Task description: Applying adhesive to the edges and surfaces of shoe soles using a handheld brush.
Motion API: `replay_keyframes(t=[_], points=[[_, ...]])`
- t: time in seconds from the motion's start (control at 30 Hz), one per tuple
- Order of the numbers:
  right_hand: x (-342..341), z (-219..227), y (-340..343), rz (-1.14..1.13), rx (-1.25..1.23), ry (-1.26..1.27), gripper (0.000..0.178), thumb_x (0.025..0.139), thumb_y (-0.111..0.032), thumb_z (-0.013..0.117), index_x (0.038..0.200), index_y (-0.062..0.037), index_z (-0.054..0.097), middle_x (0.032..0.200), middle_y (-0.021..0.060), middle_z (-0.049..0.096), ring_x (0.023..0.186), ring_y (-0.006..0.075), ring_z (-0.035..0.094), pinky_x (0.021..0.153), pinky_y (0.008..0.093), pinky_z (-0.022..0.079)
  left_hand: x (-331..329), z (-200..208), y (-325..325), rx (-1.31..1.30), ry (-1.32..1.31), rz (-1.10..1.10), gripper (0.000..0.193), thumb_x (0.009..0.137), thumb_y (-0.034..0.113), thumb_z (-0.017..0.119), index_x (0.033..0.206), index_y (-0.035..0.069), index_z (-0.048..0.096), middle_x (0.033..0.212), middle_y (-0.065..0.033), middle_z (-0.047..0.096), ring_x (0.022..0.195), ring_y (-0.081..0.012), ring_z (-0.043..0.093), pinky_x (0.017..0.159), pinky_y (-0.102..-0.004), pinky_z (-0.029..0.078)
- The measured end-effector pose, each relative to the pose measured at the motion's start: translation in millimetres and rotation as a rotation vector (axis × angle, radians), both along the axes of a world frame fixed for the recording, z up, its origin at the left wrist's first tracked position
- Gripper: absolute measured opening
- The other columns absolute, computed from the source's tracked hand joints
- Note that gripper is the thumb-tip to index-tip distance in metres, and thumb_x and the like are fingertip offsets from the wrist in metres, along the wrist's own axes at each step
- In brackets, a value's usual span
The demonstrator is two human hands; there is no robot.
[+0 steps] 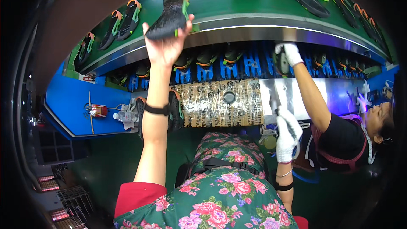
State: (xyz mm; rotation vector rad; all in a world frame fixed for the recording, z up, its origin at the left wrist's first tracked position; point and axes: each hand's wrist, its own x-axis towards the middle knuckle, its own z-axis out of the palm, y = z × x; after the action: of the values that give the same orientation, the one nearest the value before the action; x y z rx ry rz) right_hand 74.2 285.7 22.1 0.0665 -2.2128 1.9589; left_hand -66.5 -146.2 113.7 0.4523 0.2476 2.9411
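Note:
My bare left hand (164,51) is raised to the upper conveyor at the left. Its fingers and thumb grip a black shoe sole (170,15) with an orange and green rim, the palm turned up beneath it. A white glove covers my right hand (289,138), low at the right of the worktop. It is closed round a slim tool (274,97) that points away over the metal plate; its exact kind is unclear. Just below my left forearm, two dark shoe soles (175,109) stand at the worktop's left edge, partly hidden by the arm.
More soles (129,21) lie along the green conveyor (212,10). Beneath it, blue racks (204,72) hold several soles. A round dark cup (229,97) stands on the taped cardboard (207,110). At right, a co-worker's gloved hand (291,53) holds a sole. A bottle (125,116) lies left.

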Motion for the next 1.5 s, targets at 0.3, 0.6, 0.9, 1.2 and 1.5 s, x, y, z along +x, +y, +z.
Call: replay_keyframes(t=[0.3, 0.6, 0.9, 1.2, 1.5], points=[[11, -8, -32, 0.179, 0.051, -0.027, 0.02, 0.087, 0.005, 0.074, 0.106, -0.0003, 0.076, 0.109, 0.0126, 0.076, 0.103, 0.021, 0.071, 0.095, 0.0331, 0.054, -79, 1, -72, 0.427, -0.44, 0.401, 0.107, 0.096, 0.074, 0.043, 0.162, 0.0, 0.003, 0.164, -0.0341, 0.009, 0.148, -0.0516, 0.025, 0.115, -0.0603, 0.04], [17, -8, -32, 0.109, -0.039, -0.108, 0.023, 0.087, 0.005, 0.074, 0.11, 0.0019, 0.075, 0.112, 0.0127, 0.076, 0.104, 0.0196, 0.071, 0.096, 0.0326, 0.054, -82, 0, 45, -0.394, -0.402, 0.711, 0.091, 0.097, 0.045, 0.059, 0.159, -0.003, 0.015, 0.153, -0.0334, 0.039, 0.134, -0.0453, 0.052, 0.115, -0.0553, 0.042], [17, -11, -37, 0.111, -0.217, -0.152, 0.025, 0.087, 0.006, 0.075, 0.112, 0.0043, 0.075, 0.112, 0.0129, 0.076, 0.104, 0.0177, 0.07, 0.094, 0.0305, 0.055, -175, 0, 114, -2.118, 0.231, 1.247, 0.05, 0.082, 0.029, 0.084, 0.128, 0.017, 0.066, 0.107, -0.017, 0.069, 0.108, -0.0249, 0.064, 0.087, -0.0389, 0.055], [16, 4, -9, 0.027, -0.633, -0.29, 0.023, 0.082, 0.011, 0.073, 0.105, 0.005, 0.074, 0.104, 0.0128, 0.076, 0.095, 0.0185, 0.072, 0.084, 0.0285, 0.058, -41, 5, 63, -1.062, -0.192, 1.11, 0.035, 0.09, 0.006, 0.074, 0.119, 0.007, 0.054, 0.112, -0.0087, 0.053, 0.103, -0.0274, 0.068, 0.07, -0.0353, 0.064], [-1, 58, 7, 0.146, -0.716, -0.14, 0.028, 0.079, 0.015, 0.07, 0.104, 0.0044, 0.07, 0.115, 0.0234, 0.07, 0.104, 0.0342, 0.072, 0.089, 0.0388, 0.062, 79, -51, 36, -1.009, -0.581, 0.788, 0.026, 0.101, 0.026, 0.055, 0.109, 0.006, 0.07, 0.106, -0.0046, 0.07, 0.096, -0.0153, 0.067, 0.087, -0.0307, 0.053]])
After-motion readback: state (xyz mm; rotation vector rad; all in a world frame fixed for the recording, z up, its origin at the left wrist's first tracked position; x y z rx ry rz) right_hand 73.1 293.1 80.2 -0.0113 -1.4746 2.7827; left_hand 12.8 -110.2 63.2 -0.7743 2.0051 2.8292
